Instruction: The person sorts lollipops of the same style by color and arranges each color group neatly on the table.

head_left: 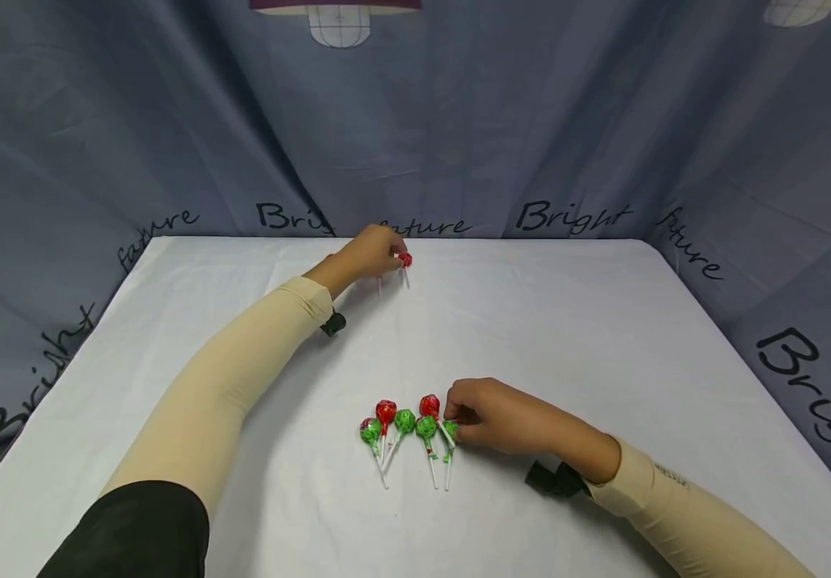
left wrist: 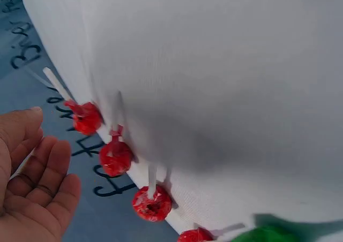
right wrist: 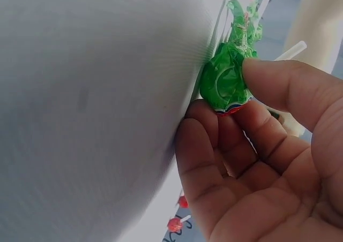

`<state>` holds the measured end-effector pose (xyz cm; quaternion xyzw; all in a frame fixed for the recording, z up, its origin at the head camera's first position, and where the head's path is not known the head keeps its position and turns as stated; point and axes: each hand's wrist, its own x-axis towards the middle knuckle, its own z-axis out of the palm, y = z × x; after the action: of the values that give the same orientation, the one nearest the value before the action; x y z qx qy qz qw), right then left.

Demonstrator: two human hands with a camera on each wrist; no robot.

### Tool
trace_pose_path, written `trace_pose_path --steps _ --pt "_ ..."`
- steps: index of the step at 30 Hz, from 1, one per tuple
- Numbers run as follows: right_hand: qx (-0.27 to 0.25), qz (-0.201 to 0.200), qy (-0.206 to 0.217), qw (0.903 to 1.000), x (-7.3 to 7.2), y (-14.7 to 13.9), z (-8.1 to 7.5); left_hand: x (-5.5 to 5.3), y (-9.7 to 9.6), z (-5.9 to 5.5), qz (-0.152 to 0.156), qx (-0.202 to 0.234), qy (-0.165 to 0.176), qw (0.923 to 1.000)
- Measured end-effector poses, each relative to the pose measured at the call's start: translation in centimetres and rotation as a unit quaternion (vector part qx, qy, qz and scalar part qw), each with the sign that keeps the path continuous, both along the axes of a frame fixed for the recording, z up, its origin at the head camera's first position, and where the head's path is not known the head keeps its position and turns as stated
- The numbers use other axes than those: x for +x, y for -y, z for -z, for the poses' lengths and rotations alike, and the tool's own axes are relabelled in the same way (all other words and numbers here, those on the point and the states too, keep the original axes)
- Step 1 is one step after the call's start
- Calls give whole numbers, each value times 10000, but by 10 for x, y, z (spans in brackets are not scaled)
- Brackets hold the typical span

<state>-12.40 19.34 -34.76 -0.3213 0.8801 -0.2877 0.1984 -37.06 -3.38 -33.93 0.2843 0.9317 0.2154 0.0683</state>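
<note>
- Sleeve (head_left: 227, 361) of beige cloth led from the lower left toward the far edge of the white table (head_left: 567, 321).
- Left hand (head_left: 368, 253) hung there, fingers relaxed and parted from the thumb, just beside a row of red lollipops (left wrist: 115, 157); whether it touched one could not be told.
- Trio of lollipops (head_left: 385, 412), two green around one red, lay nearer, sticks converging.
- Red lollipop (head_left: 429, 405) and green lollipop (head_left: 425, 427) lay just right of these.
- Right hand (head_left: 502, 413) pinched another green lollipop (right wrist: 225, 81) between thumb and fingers.
</note>
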Motion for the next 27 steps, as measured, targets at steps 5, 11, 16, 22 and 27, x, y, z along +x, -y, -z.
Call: trace_pose_path --steps 5,11,16,22,27 --pt "32 -60 -24 10000 -2 0 0 29 9 -5 74 233 -29 9997" --pt "57 -122 -42 9999 -4 2 -1 73 14 -3 344 375 -132 9986" --pt "-36 -188 -37 9998 -6 2 1 103 20 2 416 525 -10 9978" --pt "-56 -216 -129 9997 -7 1 4 132 30 6 474 676 7 9966" --pt "-144 -275 -86 9995 -7 1 4 160 41 6 515 807 72 9954"
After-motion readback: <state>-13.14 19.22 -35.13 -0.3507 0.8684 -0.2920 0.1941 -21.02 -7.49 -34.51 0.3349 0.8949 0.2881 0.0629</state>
